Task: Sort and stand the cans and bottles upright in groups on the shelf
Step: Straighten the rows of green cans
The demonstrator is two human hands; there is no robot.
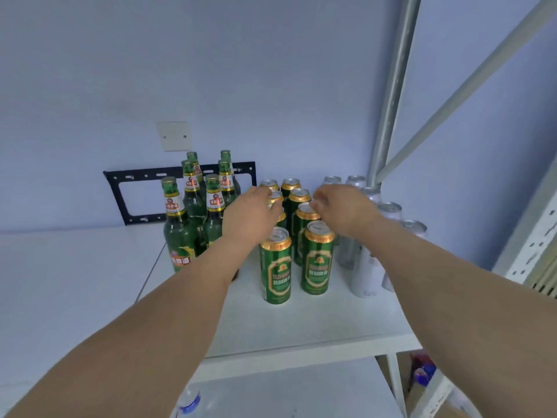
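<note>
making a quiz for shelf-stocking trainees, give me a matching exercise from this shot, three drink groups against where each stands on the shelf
Things:
1. green glass bottles with gold foil necks
2. green cans with gold rims
3. silver-white cans

Places on the white shelf:
A. middle, under both hands
B. right side, by the grey metal upright
C. left side, before the black wall bracket

Pairs: 1-C, 2-A, 3-B

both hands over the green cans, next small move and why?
Probably lift both hands clear. The bottles, green cans and silver cans all stand upright in three separate groups on the shelf. The left hand and right hand hover over the green cans; nothing visibly needs fixing.
</note>
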